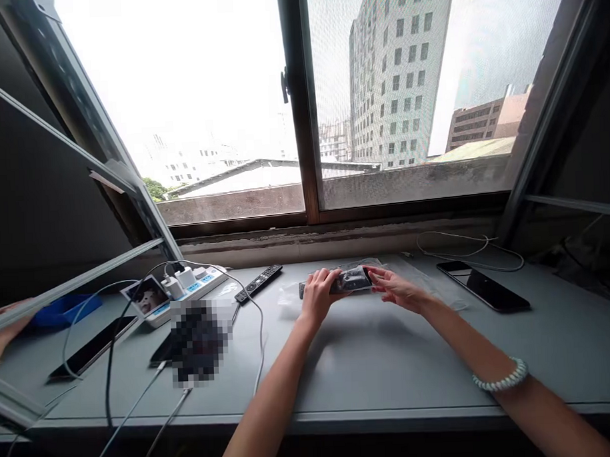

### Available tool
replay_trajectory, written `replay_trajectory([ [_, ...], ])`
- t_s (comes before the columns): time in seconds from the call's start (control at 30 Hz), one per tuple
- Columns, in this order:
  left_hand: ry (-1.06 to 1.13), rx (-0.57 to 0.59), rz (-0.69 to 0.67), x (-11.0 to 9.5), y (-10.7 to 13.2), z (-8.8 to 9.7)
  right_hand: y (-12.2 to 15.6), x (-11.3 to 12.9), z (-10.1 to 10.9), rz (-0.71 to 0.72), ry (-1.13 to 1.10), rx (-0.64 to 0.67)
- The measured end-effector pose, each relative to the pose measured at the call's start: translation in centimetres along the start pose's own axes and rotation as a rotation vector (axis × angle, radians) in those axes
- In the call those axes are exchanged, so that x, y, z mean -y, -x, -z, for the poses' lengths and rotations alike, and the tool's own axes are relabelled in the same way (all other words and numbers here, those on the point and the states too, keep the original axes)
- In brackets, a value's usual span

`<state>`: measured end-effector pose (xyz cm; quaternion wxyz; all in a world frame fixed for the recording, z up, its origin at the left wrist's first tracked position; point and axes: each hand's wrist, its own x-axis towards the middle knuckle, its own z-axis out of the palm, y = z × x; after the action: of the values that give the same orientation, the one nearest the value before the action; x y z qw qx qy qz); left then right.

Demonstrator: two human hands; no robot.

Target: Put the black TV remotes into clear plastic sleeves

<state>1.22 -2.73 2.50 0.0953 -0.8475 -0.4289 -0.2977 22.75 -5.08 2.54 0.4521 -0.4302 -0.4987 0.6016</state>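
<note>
Both my hands reach out over the grey table (369,359) toward the window. Between them I hold a dark oblong object in a clear plastic bag (351,280), just above the tabletop. My left hand (318,296) has its fingers curled over the bag's left end. My right hand (394,289) pinches the right end with thumb and fingers. A beaded bracelet (500,380) sits on my right wrist. More clear plastic wrapping (292,297) lies under and beside the bag.
A black remote (258,282) lies left of my hands. Further left are a white power strip (187,292) with chargers and cables, a small photo card (147,295) and dark phones (92,348). Another phone (483,286) lies at right. Another person's hand (1,336) shows at the far left.
</note>
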Motion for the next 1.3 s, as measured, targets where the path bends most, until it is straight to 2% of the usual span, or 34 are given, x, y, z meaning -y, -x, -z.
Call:
replay_trajectory([
  [0.2, 0.005, 0.018, -0.059, -0.8, 0.1, -0.6, 0.5, 0.2, -0.5, 0.018, 0.089, 0.097],
  [0.33, 0.021, 0.012, -0.075, -1.6, 0.2, -0.8, 0.6, 0.2, -0.9, 0.026, 0.113, 0.010],
  [0.47, 0.035, 0.056, -0.109, -2.2, 0.2, -0.5, 0.4, -0.2, -1.3, 0.034, 0.151, -0.061],
  [0.67, 0.060, 0.095, -0.110, -2.6, 0.3, 0.0, -0.1, -1.0, -1.4, 0.015, 0.226, -0.054],
  [0.9, 0.068, 0.063, -0.118, -3.0, 0.2, -0.1, 0.5, -0.4, -2.3, 0.039, 0.270, -0.061],
  [1.07, 0.044, 0.053, -0.074, -3.2, 0.0, -0.1, 0.5, 0.1, -1.8, 0.026, 0.174, -0.065],
  [1.23, 0.042, 0.088, -0.050, -3.0, 0.1, -0.5, 0.1, 0.2, -1.4, -0.064, 0.050, -0.127],
  [1.3, 0.055, 0.107, -0.041, -3.0, 0.3, -0.9, 0.1, 0.2, -1.6, -0.109, 0.071, -0.098],
])
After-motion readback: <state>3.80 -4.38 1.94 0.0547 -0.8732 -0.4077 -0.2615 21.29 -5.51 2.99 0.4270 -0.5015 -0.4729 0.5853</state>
